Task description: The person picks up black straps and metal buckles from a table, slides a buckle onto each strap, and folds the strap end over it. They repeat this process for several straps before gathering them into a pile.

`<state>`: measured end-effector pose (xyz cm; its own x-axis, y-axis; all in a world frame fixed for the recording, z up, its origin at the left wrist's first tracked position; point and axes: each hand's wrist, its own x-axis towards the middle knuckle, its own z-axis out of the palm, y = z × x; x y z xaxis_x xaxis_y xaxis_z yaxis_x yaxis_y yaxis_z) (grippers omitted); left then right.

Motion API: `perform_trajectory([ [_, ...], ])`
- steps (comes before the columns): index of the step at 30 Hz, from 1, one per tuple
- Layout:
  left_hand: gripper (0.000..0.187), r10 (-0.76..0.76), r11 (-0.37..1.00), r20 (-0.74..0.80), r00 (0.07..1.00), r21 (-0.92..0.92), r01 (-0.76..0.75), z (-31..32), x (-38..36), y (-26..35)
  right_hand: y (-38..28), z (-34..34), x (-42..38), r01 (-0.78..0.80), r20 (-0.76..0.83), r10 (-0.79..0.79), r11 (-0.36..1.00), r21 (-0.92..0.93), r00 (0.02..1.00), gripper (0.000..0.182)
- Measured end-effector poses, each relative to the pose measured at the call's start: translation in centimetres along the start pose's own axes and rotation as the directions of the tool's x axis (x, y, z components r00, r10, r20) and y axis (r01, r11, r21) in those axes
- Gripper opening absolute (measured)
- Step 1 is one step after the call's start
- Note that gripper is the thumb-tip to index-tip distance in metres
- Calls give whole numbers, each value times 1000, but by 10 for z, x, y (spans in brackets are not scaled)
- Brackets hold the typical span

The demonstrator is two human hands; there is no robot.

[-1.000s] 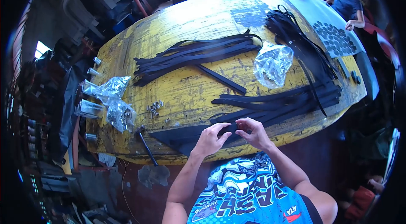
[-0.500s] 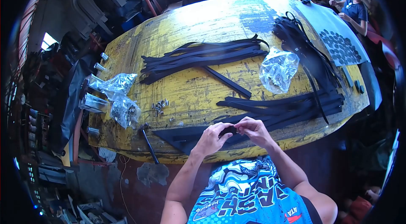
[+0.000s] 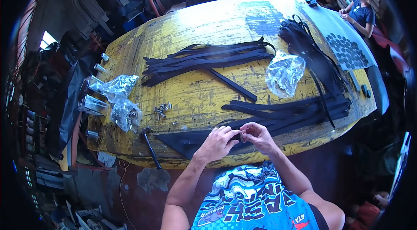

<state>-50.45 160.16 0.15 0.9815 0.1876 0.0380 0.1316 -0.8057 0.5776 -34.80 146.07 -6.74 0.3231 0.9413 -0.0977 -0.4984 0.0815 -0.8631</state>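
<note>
My left hand (image 3: 216,144) is closed, its fingers curled over what looks like the end of a black strap. Close beside it, my right hand (image 3: 258,138) pinches something small between thumb and fingertips; the fingers mostly hide it. Both hands are just above the table's near edge, over a flat black sheet (image 3: 178,139). Long black straps (image 3: 282,112) lie just beyond my right hand. A hammer (image 3: 151,148) with a dark handle rests left of my left hand. Small shiny metal pieces (image 3: 162,110) lie in a loose pile beyond it.
The yellow table (image 3: 191,99) also holds a bundle of black straps (image 3: 204,60), another bundle (image 3: 304,47), and a clear plastic bag (image 3: 285,75). Bags of metal parts (image 3: 126,115) and metal containers (image 3: 93,105) stand left. A co-worker (image 3: 361,13) is beside dark discs (image 3: 346,52) at the far right.
My fingertips have shifted slightly against each other, and both hands stay together in nearly the same place. The co-worker's hands have come closer together. The view has tilted slightly.
</note>
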Motion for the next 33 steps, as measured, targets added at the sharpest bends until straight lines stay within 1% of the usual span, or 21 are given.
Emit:
perform_trajectory([
  [2, 34, -23, 1000, -48, 999, 7, 24, 3, -2, 0, 0, 1, -3, -6, -15, 7, 1000, 18, 1000, 23],
  [3, 33, -33, 999, -70, 997, 9, 34, 5, -2, 0, -4, 4, -4, -8, -56, 11, 999, 41, 998, 22],
  [6, 38, -92, 995, -101, 991, 17, 95, 13, -2, 4, -12, 4, -7, -40, -89, 47, 996, 82, 995, 22],
  [7, 39, -87, 996, -152, 985, -25, 84, 14, -2, 7, -12, 4, -6, -59, -109, 71, 993, 107, 992, 22],
  [9, 41, -82, 993, -259, 962, -105, 56, 15, 2, 16, -11, 5, -6, -56, -120, 66, 995, 88, 990, 21],
  [10, 41, -66, 995, -275, 959, -89, 43, 18, 3, 14, -10, 6, -5, -57, -124, 67, 995, 79, 990, 20],
  [12, 41, -38, 998, -303, 952, -60, 21, 26, 3, 11, -7, 12, -5, -18, -158, 20, 1000, 19, 987, 20],
  [13, 38, -37, 999, -354, 935, -31, 28, 28, 4, 11, -7, 14, -4, 2, -174, -4, 1000, -12, 985, 19],
  [16, 38, -39, 997, -430, 902, 41, 63, 19, -2, 5, -32, 1, -4, 28, -286, -120, 951, -308, 951, 17],
  [18, 37, -77, 989, -443, 893, 76, 123, 14, -14, -10, -60, -25, -4, 17, -327, -146, 930, -366, 934, 16],
  [20, 36, -104, 980, -455, 884, 105, 169, 14, -29, -25, -76, -71, -7, -6, -358, -195, 871, -490, 913, 16],
  [22, 36, -107, 975, -457, 883, 126, 183, 23, -43, -40, -86, -125, -15, -38, -380, -298, 742, -669, 876, 15],
  [24, 35, -114, 972, -468, 876, 128, 195, 37, -53, -51, -96, -155, -25, -150, -395, -393, 526, -837, 830, 12],
  [25, 35, -77, 980, -503, 861, 120, 157, 48, -52, -51, -97, -160, -29, -214, -388, -430, 399, -892, 815, 14],
  [26, 33, -48, 978, -512, 858, 151, 144, 64, -50, -52, -89, -159, -31, -213, -286, -488, 201, -956, 825, 17],
  [27, 34, -21, 981, -521, 853, 152, 117, 81, -46, -50, -81, -153, -33, -206, -172, -523, -8, -978, 835, 20],
  [28, 34, 6, 984, -531, 847, 154, 90, 98, -40, -47, -74, -144, -32, -194, -50, -535, -217, -957, 843, 23],
  [29, 34, 28, 987, -542, 840, 147, 62, 115, -34, -44, -68, -123, -27, -36, 37, -452, -153, -988, 891, 26],
  [30, 33, 53, 989, -548, 835, 142, 31, 130, -28, -41, -58, -96, -21, 113, 131, -374, -69, -991, 918, 30],
  [32, 33, 44, 994, -526, 849, 111, 17, 154, -19, -35, -14, -57, -16, 282, 302, -263, -111, -953, 916, 30],
  [33, 36, 37, 990, -497, 867, 136, 36, 160, -19, -35, 10, -48, -15, 311, 335, -211, -140, -940, 918, 28],
])
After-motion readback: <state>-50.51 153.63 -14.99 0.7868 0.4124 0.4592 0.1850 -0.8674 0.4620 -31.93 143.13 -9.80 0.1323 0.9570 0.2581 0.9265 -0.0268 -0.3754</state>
